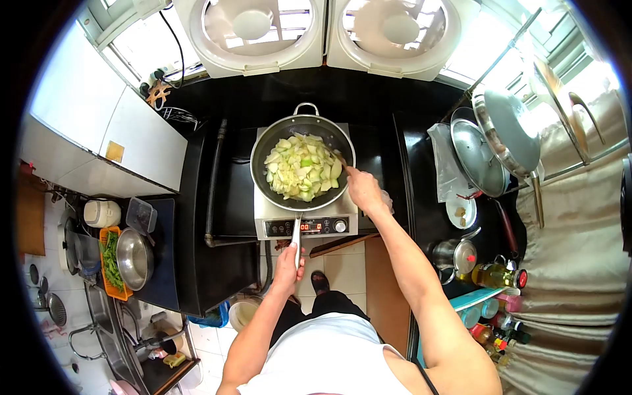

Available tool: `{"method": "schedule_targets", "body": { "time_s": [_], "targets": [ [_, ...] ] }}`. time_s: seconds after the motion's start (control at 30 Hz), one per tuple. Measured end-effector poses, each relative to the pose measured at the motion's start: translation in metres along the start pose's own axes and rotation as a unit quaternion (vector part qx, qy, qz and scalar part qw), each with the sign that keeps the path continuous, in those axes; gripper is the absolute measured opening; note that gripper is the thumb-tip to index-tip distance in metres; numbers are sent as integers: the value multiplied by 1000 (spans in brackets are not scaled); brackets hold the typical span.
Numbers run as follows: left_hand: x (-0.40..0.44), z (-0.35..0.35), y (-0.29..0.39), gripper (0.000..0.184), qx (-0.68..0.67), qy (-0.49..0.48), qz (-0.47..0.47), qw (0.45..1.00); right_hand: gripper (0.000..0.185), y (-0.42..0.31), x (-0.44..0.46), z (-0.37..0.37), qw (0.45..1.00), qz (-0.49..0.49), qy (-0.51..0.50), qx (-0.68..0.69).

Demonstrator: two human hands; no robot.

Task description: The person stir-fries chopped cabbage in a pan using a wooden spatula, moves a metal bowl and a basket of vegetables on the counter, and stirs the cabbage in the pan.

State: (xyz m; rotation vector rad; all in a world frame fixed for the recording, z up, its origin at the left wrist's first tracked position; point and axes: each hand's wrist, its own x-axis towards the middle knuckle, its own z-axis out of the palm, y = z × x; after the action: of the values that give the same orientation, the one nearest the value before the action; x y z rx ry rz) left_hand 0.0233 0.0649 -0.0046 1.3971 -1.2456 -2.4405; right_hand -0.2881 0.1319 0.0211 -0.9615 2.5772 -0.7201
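Note:
My left hand (288,266) is closed around the pale long handle (295,238) of a dark wok (257,172). The wok stands on a silver induction cooker (273,214) with a lit red display. A heap of pale green sliced vegetable (301,168) fills its middle. At the wok's right rim, my right hand (365,191) grips a brown, wooden-looking spatula (340,158). The spatula's far end is hidden among the slices, and its grip end is inside my fist.
Right of the cooker are a small white plate (451,214), a steel pot (454,255), an oil bottle (497,275) and hanging pans and lids (503,128). On the left sit a steel bowl (133,260) and an orange basket (117,291) of green vegetables.

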Motion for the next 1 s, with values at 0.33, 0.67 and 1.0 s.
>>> {"method": "schedule_targets", "body": {
  "time_s": [0.33, 0.67, 1.0],
  "targets": [
    [1, -2, 2, 45, 2, -16, -20, 1000, 32, -7, -43, 43, 1000, 4, 18, -8],
    [0, -10, 9, 46, -31, -70, -44, 996, 34, -31, -70, 19, 999, 17, 4, -48],
    [8, -22, 6, 46, -54, -111, -67, 990, 30, -53, -85, -34, 991, -3, -24, -134]
  ]
}}
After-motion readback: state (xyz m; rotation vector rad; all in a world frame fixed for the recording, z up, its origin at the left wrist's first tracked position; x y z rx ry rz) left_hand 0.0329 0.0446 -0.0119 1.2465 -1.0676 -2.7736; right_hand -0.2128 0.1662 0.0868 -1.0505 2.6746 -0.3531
